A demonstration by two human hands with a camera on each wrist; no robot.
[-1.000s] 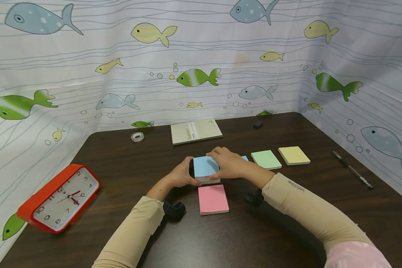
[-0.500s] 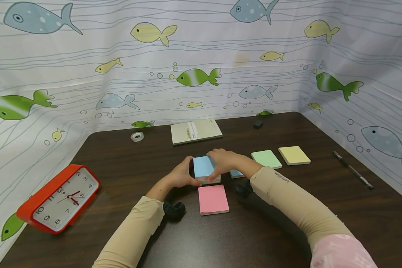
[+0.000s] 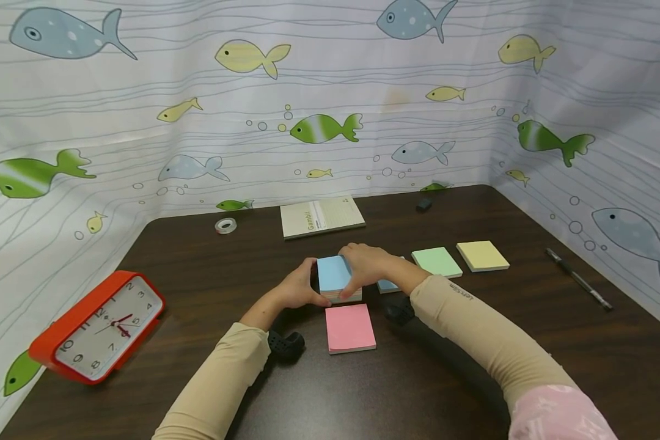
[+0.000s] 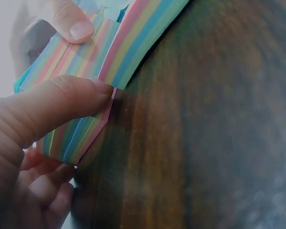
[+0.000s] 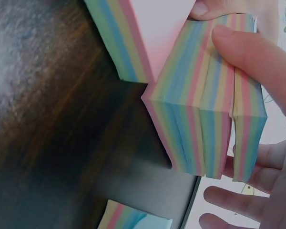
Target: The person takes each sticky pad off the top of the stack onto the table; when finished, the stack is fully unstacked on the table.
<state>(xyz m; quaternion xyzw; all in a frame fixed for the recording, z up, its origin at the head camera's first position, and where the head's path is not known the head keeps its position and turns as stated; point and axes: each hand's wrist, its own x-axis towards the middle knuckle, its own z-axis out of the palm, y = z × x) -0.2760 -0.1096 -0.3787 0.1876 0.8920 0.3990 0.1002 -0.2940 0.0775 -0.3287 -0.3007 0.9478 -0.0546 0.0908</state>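
Observation:
A stack of sticky note pads, blue on top with rainbow-striped sides, stands mid-table. My left hand grips its left side, thumb low at the front corner. From the right, my right hand holds the upper part, its thumb on the front face and fingers behind. The right wrist view shows a narrow gap between the top pad and those below. Just in front of the stack lies a pink sticky note pad. Another blue sticky note pad is partly hidden beneath my right wrist.
Green and yellow sticky note pads lie to the right, with a pen beyond. Behind are a notebook, a tape roll and a small black block. A red clock stands at left.
My right hand and forearm have shifted slightly left, closer over the stack, and more of the blue pad under the wrist shows. The left hand keeps its place.

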